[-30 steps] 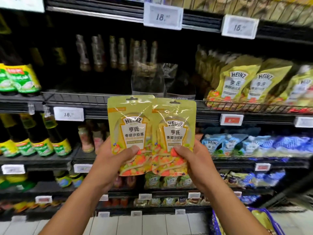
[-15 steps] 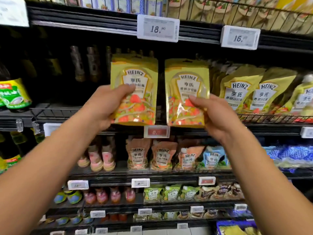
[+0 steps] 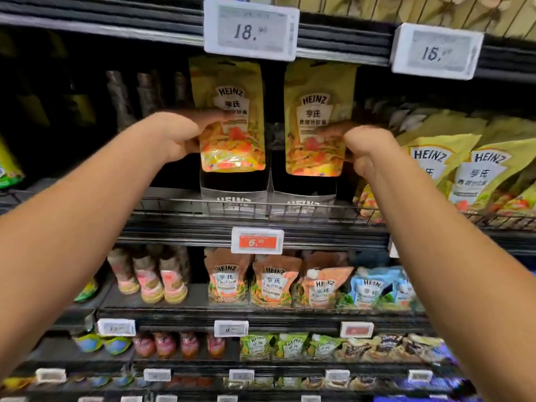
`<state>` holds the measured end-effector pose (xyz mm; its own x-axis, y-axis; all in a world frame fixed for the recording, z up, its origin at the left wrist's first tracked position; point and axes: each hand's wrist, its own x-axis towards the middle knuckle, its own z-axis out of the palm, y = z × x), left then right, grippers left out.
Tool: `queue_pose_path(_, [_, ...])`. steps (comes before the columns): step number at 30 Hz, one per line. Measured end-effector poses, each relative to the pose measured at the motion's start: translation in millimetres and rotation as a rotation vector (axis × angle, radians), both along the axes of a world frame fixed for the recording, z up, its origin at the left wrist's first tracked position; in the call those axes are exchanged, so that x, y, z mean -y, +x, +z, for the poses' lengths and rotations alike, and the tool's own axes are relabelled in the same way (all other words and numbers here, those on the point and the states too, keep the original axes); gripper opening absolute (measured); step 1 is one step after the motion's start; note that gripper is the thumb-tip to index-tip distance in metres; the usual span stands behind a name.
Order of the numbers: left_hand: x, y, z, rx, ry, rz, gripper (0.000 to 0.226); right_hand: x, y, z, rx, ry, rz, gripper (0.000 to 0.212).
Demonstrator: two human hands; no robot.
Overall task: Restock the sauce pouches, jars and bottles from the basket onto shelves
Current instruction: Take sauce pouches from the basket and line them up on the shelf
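Two yellow Heinz sauce pouches are held upright inside the shelf bay, just above the wire-fronted shelf (image 3: 290,211). My left hand (image 3: 177,134) grips the left pouch (image 3: 232,111) by its left edge. My right hand (image 3: 365,149) grips the right pouch (image 3: 316,117) by its right edge. Both pouches hang a little above dark Heinz display boxes (image 3: 235,195) that sit on the shelf below them. The basket is out of view.
More yellow Heinz pouches (image 3: 464,166) lean in a row to the right on the same shelf. Dark bottles (image 3: 121,97) stand at the left. Price tags (image 3: 251,30) hang on the shelf above. Lower shelves hold orange, blue and green pouches and small jars.
Both hands have lifted the pouches from chest height, spread them apart and pushed them forward into the shelf bay. The view has moved closer to the shelf.
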<state>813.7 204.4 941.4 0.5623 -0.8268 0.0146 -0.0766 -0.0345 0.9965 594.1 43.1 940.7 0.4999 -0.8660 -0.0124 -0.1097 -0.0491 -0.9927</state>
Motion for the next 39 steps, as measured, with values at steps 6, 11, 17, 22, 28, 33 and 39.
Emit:
queue_pose_path(6, [21, 23, 1, 0.192, 0.104, -0.083, 0.041, 27, 28, 2, -0.118, -0.036, 0.041, 0.019])
queue_pose_path(11, [37, 39, -2, 0.336, 0.127, -0.124, 0.049, 44, 40, -4, -0.201, -0.176, 0.024, 0.031])
queue_pose_path(17, [55, 51, -6, 0.462, 0.081, -0.124, 0.065, 56, 54, -13, -0.353, -0.362, -0.074, 0.049])
queue_pose_path(22, [61, 63, -19, 0.49, 0.057, -0.175, 0.065, 63, 58, -23, -0.348, -0.436, -0.065, 0.043])
queue_pose_path(28, [64, 76, -20, 0.465, 0.052, -0.084, 0.062, 78, 51, -22, -0.179, -0.353, -0.097, 0.026])
queue_pose_path(33, [68, 70, -21, 0.5, -0.009, 0.038, 0.051, 78, 58, -23, -0.045, -0.249, -0.128, 0.027])
queue_pose_path(39, [74, 67, -20, 0.481, 0.026, 0.066, 0.045, 75, 59, -22, 0.027, -0.203, -0.091, 0.023])
